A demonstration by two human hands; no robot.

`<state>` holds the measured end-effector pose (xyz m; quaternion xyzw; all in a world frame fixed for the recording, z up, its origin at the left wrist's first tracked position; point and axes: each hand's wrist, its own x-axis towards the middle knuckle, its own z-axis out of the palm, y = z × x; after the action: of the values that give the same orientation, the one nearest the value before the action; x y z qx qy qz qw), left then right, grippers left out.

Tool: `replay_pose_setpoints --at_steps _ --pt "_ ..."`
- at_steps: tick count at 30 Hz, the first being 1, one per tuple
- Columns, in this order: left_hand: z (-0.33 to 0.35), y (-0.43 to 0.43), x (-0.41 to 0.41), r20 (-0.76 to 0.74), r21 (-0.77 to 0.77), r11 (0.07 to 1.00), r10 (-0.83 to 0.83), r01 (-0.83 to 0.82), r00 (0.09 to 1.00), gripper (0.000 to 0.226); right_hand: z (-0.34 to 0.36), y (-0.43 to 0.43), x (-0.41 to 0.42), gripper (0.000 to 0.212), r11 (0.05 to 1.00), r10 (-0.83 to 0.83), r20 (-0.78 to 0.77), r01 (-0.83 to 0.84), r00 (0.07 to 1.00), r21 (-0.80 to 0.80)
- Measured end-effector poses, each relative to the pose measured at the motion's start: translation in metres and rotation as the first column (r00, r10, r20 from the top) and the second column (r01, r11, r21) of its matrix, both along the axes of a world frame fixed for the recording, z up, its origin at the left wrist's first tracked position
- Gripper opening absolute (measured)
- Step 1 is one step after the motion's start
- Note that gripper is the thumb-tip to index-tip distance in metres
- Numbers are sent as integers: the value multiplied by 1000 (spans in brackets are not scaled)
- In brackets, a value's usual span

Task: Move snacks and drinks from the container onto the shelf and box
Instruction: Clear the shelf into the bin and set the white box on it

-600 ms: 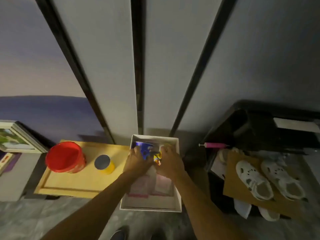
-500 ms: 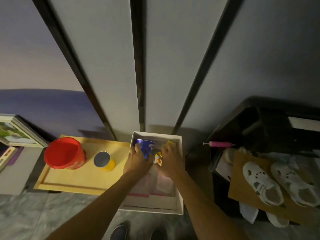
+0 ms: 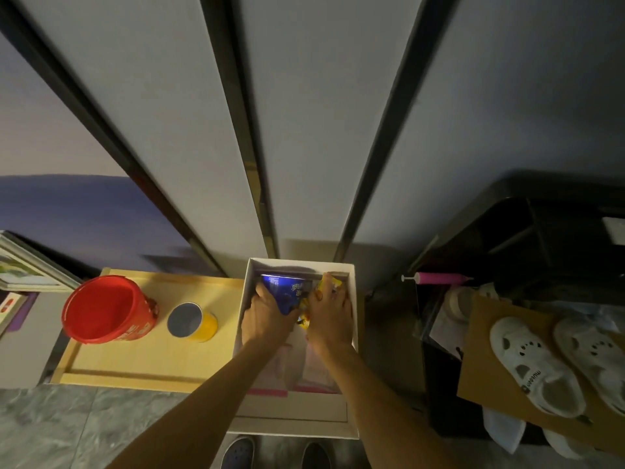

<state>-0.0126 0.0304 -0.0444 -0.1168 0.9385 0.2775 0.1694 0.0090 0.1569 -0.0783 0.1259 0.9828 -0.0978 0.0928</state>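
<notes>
Head view: you look straight down, and the job is in the middle of the picture.
wooden tray (image 3: pixel 135 363): it lies flat on the left, right beside the white box (image 3: pixel 353 299). I think this is the shelf.
white box: it sits against the wall (image 3: pixel 169 130). Both your hands are deep in its far end. I cannot tell if you are taking things out or putting them in.
red tub (image 3: pixel 101 309): it stands on the left part of the tray with its open top up. Go around it, so you do not bump it.
pink packs (image 3: pixel 318 367): they lie flat on the box bottom, under your wrists. Leave them flat.
left hand (image 3: pixel 265 319): its fingers curl round the left side of the blue pack (image 3: pixel 285 289). It has a hold.
right hand (image 3: pixel 329 316): it wraps over the yellow pack (image 3: pixel 329 284) and holds it.
yellow can (image 3: pixel 194 321): it stands on the tray, between the tub and the box.
blue pack: it is inside the box, at the far end. Squeeze softly, because it looks puffy.
yellow pack: it is just to the right of the blue one, touching it. Lift both straight up, so they clear the box walls.
</notes>
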Motion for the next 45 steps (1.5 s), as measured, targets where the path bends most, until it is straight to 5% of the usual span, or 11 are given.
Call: replay_pose_setpoints --at_steps 9,22,28,37,45 --pt "74 -26 -13 -58 121 987 -103 109 993 90 87 14 4 37 992 130 -207 -127 970 25" --pt "231 -77 -13 -266 349 869 -266 350 926 91 272 -5 52 64 921 -203 -327 67 923 -384" --pt "277 -92 8 -310 390 776 -397 496 864 95 324 -39 115 85 921 -314 -329 202 891 -332" --pt "319 -57 74 -381 398 613 -566 683 731 91 364 -40 216 69 929 -370 -397 337 840 -154" --pt "323 15 180 -433 412 384 -715 826 549 96 359 7 350 78 832 -554 -407 506 727 -228"
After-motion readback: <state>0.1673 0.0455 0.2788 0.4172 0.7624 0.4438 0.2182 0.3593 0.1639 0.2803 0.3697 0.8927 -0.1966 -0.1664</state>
